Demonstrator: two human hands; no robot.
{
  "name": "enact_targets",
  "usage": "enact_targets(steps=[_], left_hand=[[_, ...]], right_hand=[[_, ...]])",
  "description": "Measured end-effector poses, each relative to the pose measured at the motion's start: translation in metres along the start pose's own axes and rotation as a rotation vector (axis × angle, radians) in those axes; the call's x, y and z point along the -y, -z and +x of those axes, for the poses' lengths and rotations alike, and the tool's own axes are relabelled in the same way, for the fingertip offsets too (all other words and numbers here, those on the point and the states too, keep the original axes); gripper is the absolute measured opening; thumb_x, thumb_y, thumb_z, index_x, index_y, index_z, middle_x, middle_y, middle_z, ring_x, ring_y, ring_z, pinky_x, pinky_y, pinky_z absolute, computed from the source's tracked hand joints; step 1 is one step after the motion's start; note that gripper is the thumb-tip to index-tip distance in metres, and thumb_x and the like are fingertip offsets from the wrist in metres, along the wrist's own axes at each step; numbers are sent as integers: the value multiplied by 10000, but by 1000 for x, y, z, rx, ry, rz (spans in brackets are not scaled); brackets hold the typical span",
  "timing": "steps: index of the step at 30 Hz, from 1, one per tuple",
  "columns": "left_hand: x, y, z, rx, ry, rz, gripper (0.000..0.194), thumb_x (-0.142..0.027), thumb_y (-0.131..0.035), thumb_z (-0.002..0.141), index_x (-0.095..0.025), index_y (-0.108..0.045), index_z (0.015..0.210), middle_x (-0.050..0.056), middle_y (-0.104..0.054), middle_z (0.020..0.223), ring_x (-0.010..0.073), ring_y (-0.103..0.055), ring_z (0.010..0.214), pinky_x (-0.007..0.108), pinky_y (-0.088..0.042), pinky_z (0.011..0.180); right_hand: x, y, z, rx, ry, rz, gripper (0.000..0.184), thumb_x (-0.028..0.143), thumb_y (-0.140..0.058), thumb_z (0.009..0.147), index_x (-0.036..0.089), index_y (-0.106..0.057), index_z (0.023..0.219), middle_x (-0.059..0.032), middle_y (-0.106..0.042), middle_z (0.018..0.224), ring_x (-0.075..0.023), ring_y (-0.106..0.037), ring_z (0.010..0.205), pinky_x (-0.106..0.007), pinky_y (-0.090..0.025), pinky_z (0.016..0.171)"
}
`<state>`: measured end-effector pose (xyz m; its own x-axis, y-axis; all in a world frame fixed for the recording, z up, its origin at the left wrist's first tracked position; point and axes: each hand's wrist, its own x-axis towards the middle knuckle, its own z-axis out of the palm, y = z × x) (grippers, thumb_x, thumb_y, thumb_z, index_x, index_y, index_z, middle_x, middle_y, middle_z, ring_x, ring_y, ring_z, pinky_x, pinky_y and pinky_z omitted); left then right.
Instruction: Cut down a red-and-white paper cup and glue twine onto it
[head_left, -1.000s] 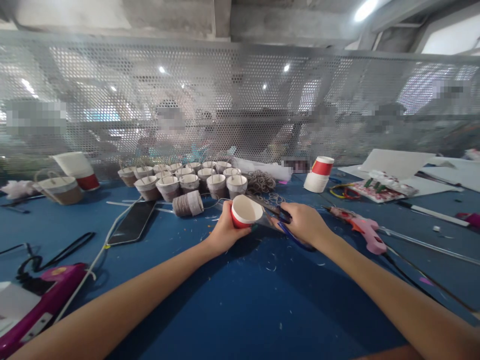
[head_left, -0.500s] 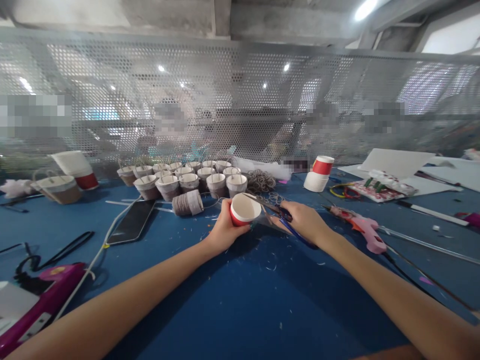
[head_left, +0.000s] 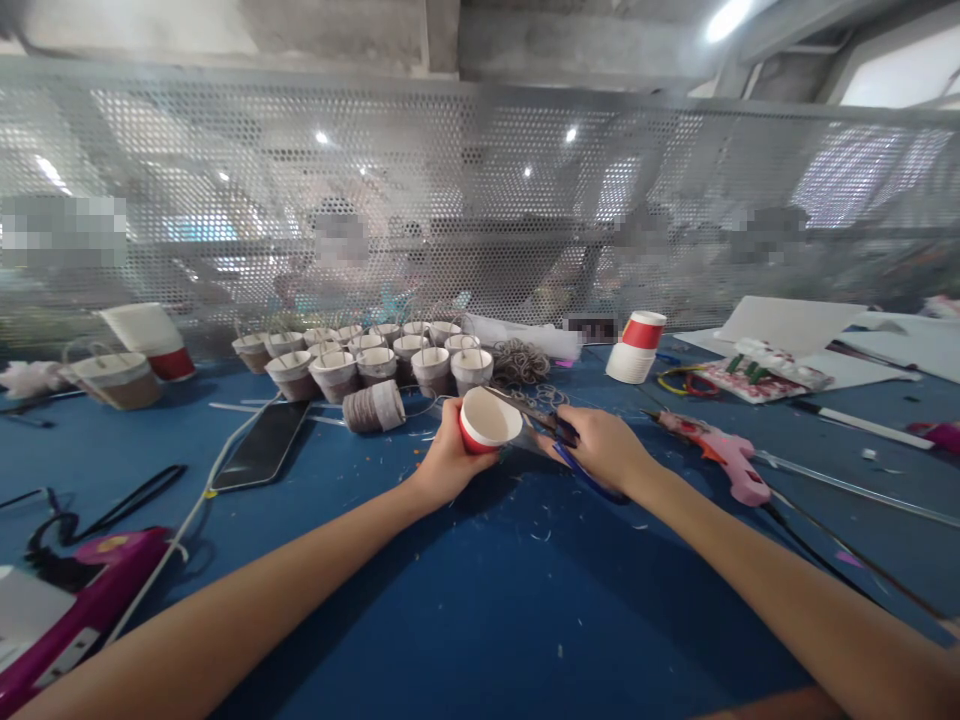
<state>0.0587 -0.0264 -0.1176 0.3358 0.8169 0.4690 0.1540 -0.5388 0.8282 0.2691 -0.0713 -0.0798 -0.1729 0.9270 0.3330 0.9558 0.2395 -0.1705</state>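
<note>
from my feed: left hand [head_left: 450, 462] grips 1 cup [head_left: 490, 420] over the table [head_left: 480, 600], likely steadying its rim beside the scissors [head_left: 546, 423]; right hand [head_left: 609, 450], fingers curled round their handles.

1. A craft workshop, by the look of it.
2. Scissors [head_left: 561, 431] are held over a blue tabletop [head_left: 480, 620] strewn with clippings [head_left: 541, 537].
3. A pink glue gun [head_left: 742, 475], a cord tangle [head_left: 521, 362] and many similar cups [head_left: 335, 378] share it.
4. Perforated metal screen [head_left: 480, 200] behind, bare concrete ceiling [head_left: 360, 35] above.
</note>
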Motion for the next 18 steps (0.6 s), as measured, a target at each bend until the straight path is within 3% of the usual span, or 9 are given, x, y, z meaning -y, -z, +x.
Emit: enact_targets(steps=[8,18], left_hand=[[-1,0,0,-11,-2,8,572,-161,-688,600,-186,-314,1032,50,-486,1042,208,-522,1001,391,-406,917],[5,1,0,-59,-20,-6,574,-154,-692,609,-196,-327,1050,51,-493,1056,213,-516,1028,402,-397,936]], right_hand=[[0,0,1,4,-58,-106,371,522,-411,813,193,-532,693,-54,-612,646,-164,-547,573,-255,-224,493],[0,5,2,36,-68,26,369,568,-421,802,208,-479,742,-46,-605,722,-178,-554,656,-251,-299,520]])
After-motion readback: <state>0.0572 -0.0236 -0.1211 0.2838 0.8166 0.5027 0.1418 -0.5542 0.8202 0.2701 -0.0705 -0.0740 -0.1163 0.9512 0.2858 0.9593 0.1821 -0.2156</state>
